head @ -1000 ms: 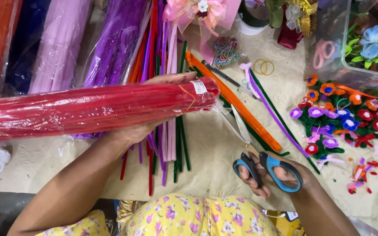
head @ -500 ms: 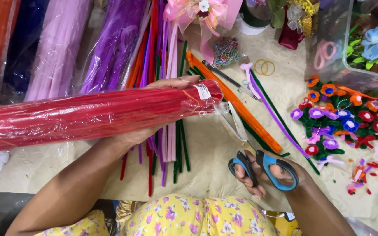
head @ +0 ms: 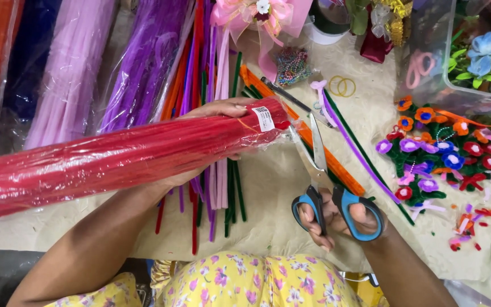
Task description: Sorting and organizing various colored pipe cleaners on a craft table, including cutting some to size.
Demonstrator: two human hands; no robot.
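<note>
My left hand (head: 211, 142) grips a long clear-wrapped pack of red pipe cleaners (head: 115, 159), held level across the view with its labelled end pointing right. In my right hand (head: 336, 219) are blue-and-black-handled scissors (head: 322, 182); their blades point up toward the plastic tip of the pack (head: 282, 128) and lie right beside it. Under both hands lies a cream textured mat (head: 274, 199) with loose pipe cleaners.
Wrapped packs of purple (head: 143, 57), lilac (head: 69, 62), navy and orange pipe cleaners lie at the top left. Loose green, pink and red stems (head: 223, 187), an orange bundle (head: 336, 165), small pipe-cleaner flowers (head: 439, 153), a clear box (head: 461, 57) and a pink bow (head: 257, 14) surround the hands.
The scissors have moved up and left from the lower right until their blades reach the pack's end. The pack has tilted slightly, its right end higher.
</note>
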